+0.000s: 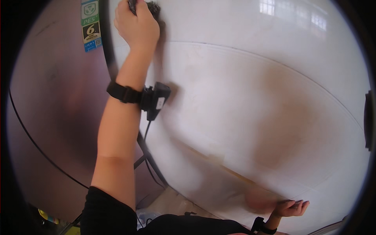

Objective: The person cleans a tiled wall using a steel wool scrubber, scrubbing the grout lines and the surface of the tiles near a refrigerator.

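Note:
My left hand (138, 25) is at the top, at the end of a stretched arm, with its fingers closed around a dark, rough-textured wad (153, 9). Part of the wad is hidden by the hand, and its material is unclear. It lies against or just over a white, smooth panel (235, 88). Down at the lower right, my right hand (292, 208) rests close to the same panel with its fingers curled. Whether it touches the panel or holds anything is hidden. Each wrist wears a black strap; a black device (157, 101) is on the left one.
A pinkish glossy surface (58, 117) with stickers (90, 25) fills the left, crossed by a black cable (38, 147). A dark edge strip (108, 53) borders the white panel. Pale flooring (167, 202) shows below, and a yellow item (47, 216) sits at lower left.

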The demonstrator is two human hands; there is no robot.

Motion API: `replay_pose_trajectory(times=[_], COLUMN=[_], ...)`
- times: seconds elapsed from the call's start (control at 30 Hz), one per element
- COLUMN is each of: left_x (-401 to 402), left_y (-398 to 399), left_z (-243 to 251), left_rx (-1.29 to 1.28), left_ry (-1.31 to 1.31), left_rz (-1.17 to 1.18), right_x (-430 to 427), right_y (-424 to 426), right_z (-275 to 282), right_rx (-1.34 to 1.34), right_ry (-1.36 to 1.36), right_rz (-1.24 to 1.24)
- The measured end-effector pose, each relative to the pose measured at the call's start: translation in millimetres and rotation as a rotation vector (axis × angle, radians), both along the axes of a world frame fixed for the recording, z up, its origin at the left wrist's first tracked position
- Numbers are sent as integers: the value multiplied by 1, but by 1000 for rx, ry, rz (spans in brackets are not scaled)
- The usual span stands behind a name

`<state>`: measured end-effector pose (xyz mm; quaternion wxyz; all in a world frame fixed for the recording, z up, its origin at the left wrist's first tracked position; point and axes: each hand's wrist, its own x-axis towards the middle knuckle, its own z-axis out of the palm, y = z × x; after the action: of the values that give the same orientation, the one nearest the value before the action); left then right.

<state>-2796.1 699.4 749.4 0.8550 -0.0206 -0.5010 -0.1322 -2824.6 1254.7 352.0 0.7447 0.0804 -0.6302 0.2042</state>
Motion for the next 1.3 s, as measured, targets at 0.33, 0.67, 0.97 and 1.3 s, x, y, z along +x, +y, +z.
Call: replay_pose_trajectory(times=[0.33,0.67,0.97,1.3], left_x=[2,-11,-20,25], left_y=[31,0,13,35], left_z=[-30,-111,-187,-252], left_rx=[-5,-204,-63,-16], left_ry=[-153,-98,-474,-899], left_rz=[-14,361,254,-117], right_x=[-16,-24,-70,-76], right_y=[17,5,-22,-9], right_z=[-21,-5,19,-41], right_rx=[-66,-29,6,-40], right_ry=[28,64,42,21], right_rz=[-39,-5,137,122])
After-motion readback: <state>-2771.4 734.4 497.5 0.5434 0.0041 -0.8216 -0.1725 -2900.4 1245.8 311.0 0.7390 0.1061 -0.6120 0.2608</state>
